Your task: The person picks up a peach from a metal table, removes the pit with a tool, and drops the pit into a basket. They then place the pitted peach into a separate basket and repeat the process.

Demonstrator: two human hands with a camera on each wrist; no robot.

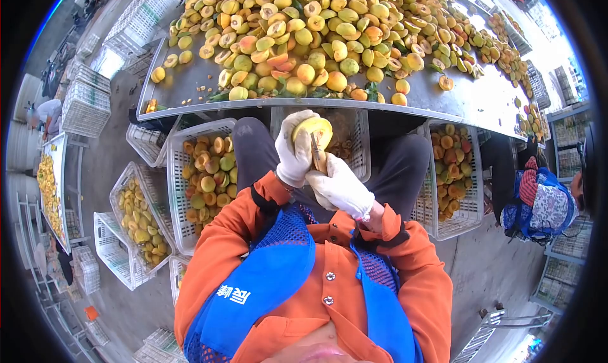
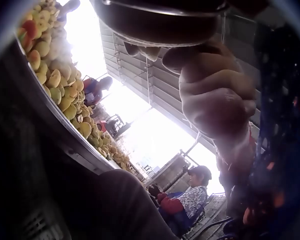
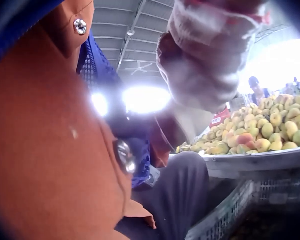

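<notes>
My gloved left hand [image 1: 293, 151] holds a yellow peach [image 1: 322, 130] in front of the table's near edge, its pale cut flesh facing up. My gloved right hand [image 1: 342, 189] grips a small metal-bladed hand tool [image 1: 315, 149] with a tan handle. The tool's metal end lies against the peach, and both hands are close together above the lap. Below them, a white crate [image 1: 364, 144] stands between the knees, partly hidden by the hands.
A metal table [image 1: 190, 84] bears a large heap of halved peaches [image 1: 304, 37]. Crates of peaches stand beside both legs, at left [image 1: 178, 204] and right [image 1: 472, 220]. Another crate [image 1: 166, 201] with yellow pieces is farther left. A person [image 2: 190, 195] sits along the table.
</notes>
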